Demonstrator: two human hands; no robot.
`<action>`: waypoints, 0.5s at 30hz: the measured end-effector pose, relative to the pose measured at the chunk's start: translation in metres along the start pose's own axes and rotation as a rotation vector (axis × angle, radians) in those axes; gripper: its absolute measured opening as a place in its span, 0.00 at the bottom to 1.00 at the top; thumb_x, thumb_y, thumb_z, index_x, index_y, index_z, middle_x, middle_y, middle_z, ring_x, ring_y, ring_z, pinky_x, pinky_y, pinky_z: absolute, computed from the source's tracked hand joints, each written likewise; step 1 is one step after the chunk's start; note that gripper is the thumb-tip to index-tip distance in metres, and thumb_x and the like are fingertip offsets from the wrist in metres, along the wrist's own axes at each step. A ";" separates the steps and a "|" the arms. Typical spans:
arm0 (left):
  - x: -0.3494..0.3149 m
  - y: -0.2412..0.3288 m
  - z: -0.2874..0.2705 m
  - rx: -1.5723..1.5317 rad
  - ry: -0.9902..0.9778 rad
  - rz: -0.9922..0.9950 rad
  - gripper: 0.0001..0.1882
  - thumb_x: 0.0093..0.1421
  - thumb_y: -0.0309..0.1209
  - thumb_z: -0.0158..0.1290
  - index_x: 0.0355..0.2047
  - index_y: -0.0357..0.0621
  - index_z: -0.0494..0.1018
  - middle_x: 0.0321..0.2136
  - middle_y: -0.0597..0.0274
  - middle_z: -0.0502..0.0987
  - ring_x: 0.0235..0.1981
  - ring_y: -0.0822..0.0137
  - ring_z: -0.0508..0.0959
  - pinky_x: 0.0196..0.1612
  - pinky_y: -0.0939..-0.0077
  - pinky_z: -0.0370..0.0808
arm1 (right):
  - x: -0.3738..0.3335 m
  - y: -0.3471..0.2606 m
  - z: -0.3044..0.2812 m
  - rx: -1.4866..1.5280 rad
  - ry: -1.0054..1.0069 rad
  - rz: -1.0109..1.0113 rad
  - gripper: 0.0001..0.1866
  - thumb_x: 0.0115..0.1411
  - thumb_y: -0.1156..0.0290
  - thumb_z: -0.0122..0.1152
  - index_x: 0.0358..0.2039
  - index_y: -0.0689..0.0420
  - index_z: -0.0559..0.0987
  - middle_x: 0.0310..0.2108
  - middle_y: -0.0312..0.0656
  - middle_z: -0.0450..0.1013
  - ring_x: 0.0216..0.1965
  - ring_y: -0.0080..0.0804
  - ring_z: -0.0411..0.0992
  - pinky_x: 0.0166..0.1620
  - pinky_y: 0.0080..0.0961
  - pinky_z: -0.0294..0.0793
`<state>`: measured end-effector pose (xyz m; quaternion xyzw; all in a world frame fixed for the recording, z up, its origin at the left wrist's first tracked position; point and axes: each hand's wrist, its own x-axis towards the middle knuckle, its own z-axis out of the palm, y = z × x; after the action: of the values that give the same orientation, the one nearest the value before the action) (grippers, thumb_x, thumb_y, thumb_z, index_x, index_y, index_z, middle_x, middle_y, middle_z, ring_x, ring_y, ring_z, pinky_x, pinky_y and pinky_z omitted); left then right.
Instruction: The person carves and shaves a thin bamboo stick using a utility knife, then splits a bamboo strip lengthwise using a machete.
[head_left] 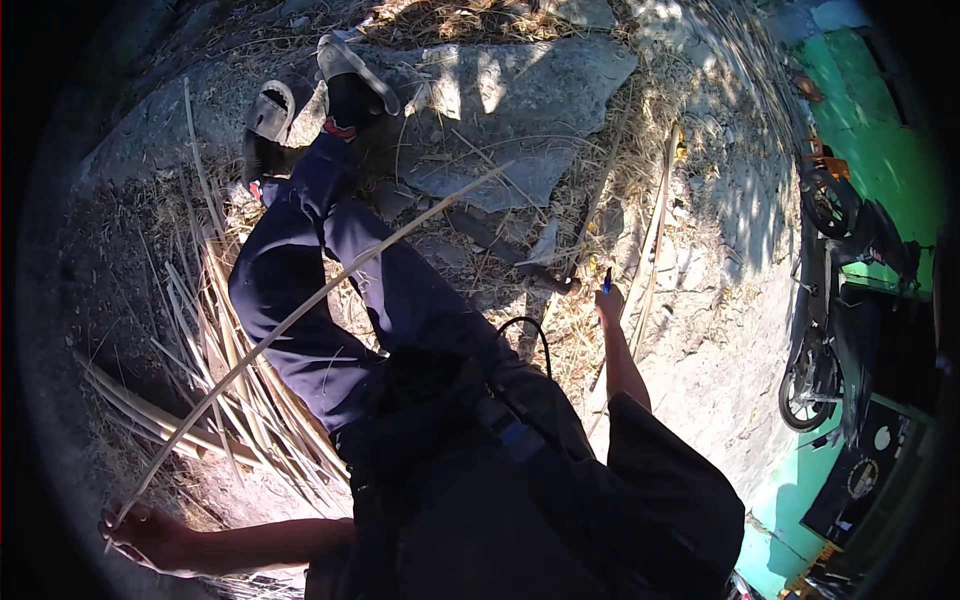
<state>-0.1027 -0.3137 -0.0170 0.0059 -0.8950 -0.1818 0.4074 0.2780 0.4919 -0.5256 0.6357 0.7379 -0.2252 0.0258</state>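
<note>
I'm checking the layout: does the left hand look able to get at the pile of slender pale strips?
Probably yes: the strip pile lies near the left hand, no barrier visible between, though holding the long strip may hinder grasping.

motorcycle (856, 325) beside green wall (855, 100); flat grey stone slab (520, 90) amid dry straw (475, 24)

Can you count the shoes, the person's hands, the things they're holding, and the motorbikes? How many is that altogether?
Grey shoes: 2
Hands: 2 (left hand, right hand)
Things held: 2 (long pale strip, small blue object)
Motorbike: 1
Total: 7
</note>
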 end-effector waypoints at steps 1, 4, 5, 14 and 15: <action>0.007 -0.006 -0.014 0.253 0.001 0.152 0.19 0.72 0.42 0.57 0.50 0.37 0.79 0.48 0.55 0.83 0.47 0.59 0.83 0.53 0.61 0.82 | -0.011 0.018 0.014 -0.136 -0.046 0.104 0.20 0.52 0.61 0.65 0.41 0.61 0.85 0.34 0.56 0.83 0.39 0.52 0.83 0.43 0.47 0.79; 0.019 -0.003 -0.043 0.567 0.121 0.369 0.19 0.72 0.41 0.57 0.51 0.37 0.78 0.47 0.54 0.82 0.47 0.58 0.83 0.53 0.60 0.82 | -0.046 0.037 0.045 -0.165 -0.163 0.227 0.22 0.52 0.65 0.68 0.46 0.61 0.82 0.47 0.63 0.81 0.51 0.55 0.81 0.55 0.45 0.81; 0.018 0.002 -0.047 0.516 0.139 0.349 0.19 0.72 0.41 0.57 0.51 0.36 0.78 0.47 0.53 0.82 0.47 0.58 0.83 0.53 0.59 0.82 | -0.055 0.037 0.049 -0.181 -0.195 0.252 0.22 0.52 0.64 0.69 0.47 0.61 0.82 0.48 0.61 0.81 0.52 0.54 0.81 0.57 0.45 0.80; 0.008 0.063 -0.043 0.167 0.149 0.207 0.19 0.73 0.38 0.55 0.53 0.33 0.75 0.47 0.48 0.81 0.48 0.55 0.83 0.54 0.58 0.83 | -0.046 0.047 0.085 -0.144 -0.053 0.305 0.31 0.50 0.70 0.70 0.54 0.65 0.74 0.49 0.58 0.80 0.50 0.54 0.81 0.53 0.43 0.81; 0.010 0.066 -0.043 0.154 0.150 0.205 0.19 0.73 0.38 0.55 0.54 0.33 0.75 0.47 0.47 0.81 0.48 0.55 0.82 0.54 0.58 0.83 | -0.045 0.045 0.092 -0.203 -0.024 0.352 0.34 0.50 0.70 0.69 0.58 0.67 0.71 0.55 0.61 0.77 0.54 0.55 0.79 0.56 0.43 0.80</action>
<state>-0.0684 -0.2670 0.0380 -0.0405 -0.8692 -0.0689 0.4879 0.3068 0.4210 -0.6072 0.7461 0.6341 -0.1494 0.1375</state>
